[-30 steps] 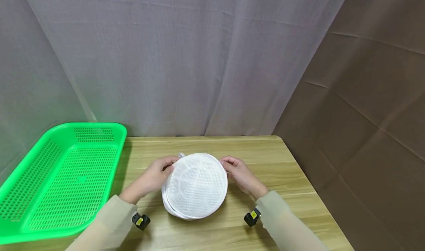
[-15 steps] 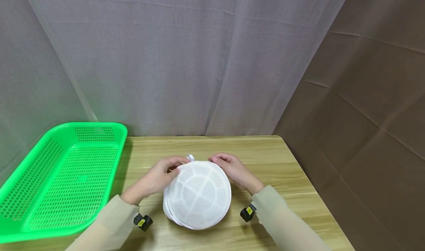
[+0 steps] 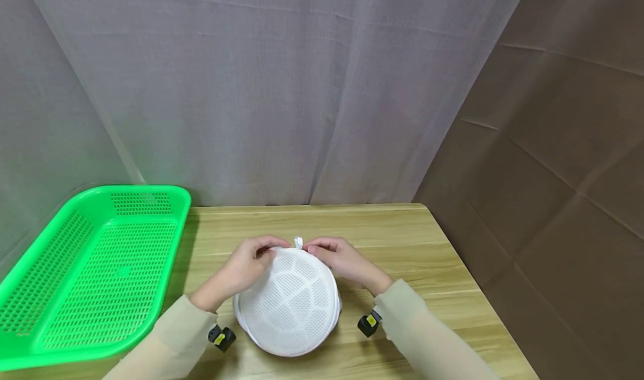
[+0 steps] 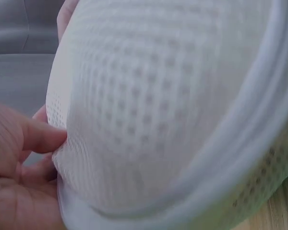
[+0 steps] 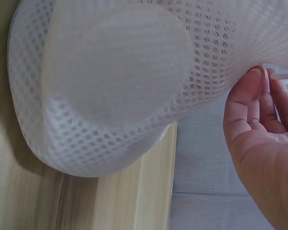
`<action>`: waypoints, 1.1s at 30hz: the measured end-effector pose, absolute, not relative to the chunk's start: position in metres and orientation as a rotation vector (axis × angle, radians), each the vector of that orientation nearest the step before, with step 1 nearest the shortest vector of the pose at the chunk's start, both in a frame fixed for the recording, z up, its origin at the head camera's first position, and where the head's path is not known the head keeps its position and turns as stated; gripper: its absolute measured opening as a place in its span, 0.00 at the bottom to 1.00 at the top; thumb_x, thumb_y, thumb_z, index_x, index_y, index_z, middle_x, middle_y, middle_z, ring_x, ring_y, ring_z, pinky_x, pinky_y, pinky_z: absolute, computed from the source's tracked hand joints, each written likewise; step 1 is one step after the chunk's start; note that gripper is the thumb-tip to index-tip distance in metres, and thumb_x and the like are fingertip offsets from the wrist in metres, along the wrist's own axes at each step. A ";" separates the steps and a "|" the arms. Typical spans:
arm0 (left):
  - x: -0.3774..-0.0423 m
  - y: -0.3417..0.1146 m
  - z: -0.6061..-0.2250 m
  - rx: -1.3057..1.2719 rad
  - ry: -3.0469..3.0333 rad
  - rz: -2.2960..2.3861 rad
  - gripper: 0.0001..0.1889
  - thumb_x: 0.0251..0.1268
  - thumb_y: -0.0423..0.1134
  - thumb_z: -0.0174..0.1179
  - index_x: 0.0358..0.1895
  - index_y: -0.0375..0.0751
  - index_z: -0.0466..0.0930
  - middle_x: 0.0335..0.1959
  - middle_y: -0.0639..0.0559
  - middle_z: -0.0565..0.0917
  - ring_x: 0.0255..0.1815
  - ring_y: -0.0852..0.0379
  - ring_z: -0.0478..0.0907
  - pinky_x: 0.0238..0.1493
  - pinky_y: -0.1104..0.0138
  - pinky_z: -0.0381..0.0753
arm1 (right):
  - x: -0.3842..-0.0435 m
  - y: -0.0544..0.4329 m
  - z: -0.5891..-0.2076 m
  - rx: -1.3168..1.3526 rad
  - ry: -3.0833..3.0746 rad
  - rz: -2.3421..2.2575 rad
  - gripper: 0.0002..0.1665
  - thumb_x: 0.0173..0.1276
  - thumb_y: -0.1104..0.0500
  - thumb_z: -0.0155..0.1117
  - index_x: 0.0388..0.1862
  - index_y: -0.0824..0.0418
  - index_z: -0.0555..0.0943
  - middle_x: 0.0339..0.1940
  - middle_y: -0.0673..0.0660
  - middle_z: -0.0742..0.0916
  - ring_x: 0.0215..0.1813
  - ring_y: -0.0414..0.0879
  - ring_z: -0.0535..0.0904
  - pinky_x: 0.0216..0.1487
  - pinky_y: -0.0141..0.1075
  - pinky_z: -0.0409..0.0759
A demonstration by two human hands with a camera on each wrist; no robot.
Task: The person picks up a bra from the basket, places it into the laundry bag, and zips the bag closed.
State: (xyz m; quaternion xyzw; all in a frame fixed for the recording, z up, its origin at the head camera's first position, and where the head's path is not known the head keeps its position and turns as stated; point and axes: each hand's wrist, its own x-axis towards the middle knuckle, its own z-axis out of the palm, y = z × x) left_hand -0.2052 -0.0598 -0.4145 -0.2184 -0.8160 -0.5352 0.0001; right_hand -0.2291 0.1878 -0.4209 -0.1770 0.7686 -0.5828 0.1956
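A round white mesh laundry bag (image 3: 289,307) with a piped rim and stitched panels stands tilted over the table in the head view. A small white loop (image 3: 298,242) sticks up from its far edge. My left hand (image 3: 249,262) grips the upper left rim; in the left wrist view its thumb (image 4: 45,138) presses the mesh into folds. On the other side of the loop, my right hand (image 3: 342,259) pinches the far rim. The right wrist view shows a small translucent tab (image 5: 282,76) at the right fingertips, likely a zipper pull.
A large green plastic basket (image 3: 180,218) with slotted walls stands at the left of the wooden table (image 3: 392,232). Grey curtain (image 3: 241,100) hangs behind the table, and brown cloth (image 3: 553,201) borders its right side. Black wrist cameras (image 3: 369,324) hang below both sleeves.
The bag has turned, carrying its loop to the right along the far edge, and has come slightly nearer. My right hand has moved left along the rim, closer to my left hand.
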 end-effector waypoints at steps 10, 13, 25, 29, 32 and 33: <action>-0.209 -0.060 -0.418 -0.487 -2.522 -1.624 0.13 0.64 0.22 0.52 0.44 0.39 0.84 0.39 0.51 0.84 0.41 0.55 0.79 0.43 0.62 0.79 | -0.227 0.191 -0.417 -0.508 2.112 -1.642 0.20 0.73 0.50 0.57 0.54 0.62 0.81 0.50 0.57 0.85 0.52 0.49 0.80 0.53 0.44 0.78; -0.209 -0.061 -0.418 -0.454 -2.516 -1.628 0.13 0.64 0.22 0.53 0.43 0.39 0.84 0.38 0.51 0.84 0.42 0.54 0.79 0.44 0.61 0.78 | -0.228 0.192 -0.417 -0.503 2.131 -1.612 0.18 0.74 0.51 0.57 0.53 0.61 0.81 0.49 0.56 0.85 0.52 0.49 0.80 0.53 0.45 0.78; -0.208 -0.062 -0.415 -0.414 -2.538 -1.646 0.12 0.65 0.23 0.53 0.44 0.38 0.83 0.40 0.49 0.84 0.42 0.54 0.79 0.44 0.61 0.78 | -0.224 0.189 -0.423 -0.528 2.054 -1.503 0.15 0.76 0.52 0.52 0.44 0.64 0.77 0.37 0.52 0.81 0.38 0.44 0.73 0.43 0.40 0.75; -0.207 -0.063 -0.415 -0.419 -2.532 -1.651 0.12 0.66 0.23 0.53 0.44 0.38 0.83 0.40 0.50 0.84 0.42 0.54 0.79 0.44 0.61 0.79 | -0.223 0.188 -0.423 -0.514 2.024 -1.545 0.15 0.76 0.53 0.53 0.44 0.65 0.77 0.34 0.52 0.79 0.34 0.42 0.71 0.39 0.38 0.73; -0.207 -0.064 -0.416 -0.431 -2.532 -1.650 0.12 0.66 0.24 0.53 0.44 0.39 0.83 0.39 0.50 0.84 0.41 0.54 0.79 0.43 0.62 0.79 | -0.223 0.188 -0.422 -0.508 2.029 -1.549 0.14 0.75 0.53 0.54 0.41 0.65 0.77 0.33 0.52 0.79 0.35 0.43 0.72 0.39 0.38 0.74; -0.207 -0.064 -0.416 -0.434 -2.533 -1.651 0.12 0.66 0.24 0.53 0.44 0.39 0.83 0.39 0.50 0.84 0.40 0.55 0.78 0.42 0.62 0.79 | -0.222 0.188 -0.422 -0.514 2.050 -1.538 0.14 0.75 0.53 0.54 0.40 0.64 0.77 0.34 0.52 0.80 0.35 0.43 0.73 0.40 0.38 0.75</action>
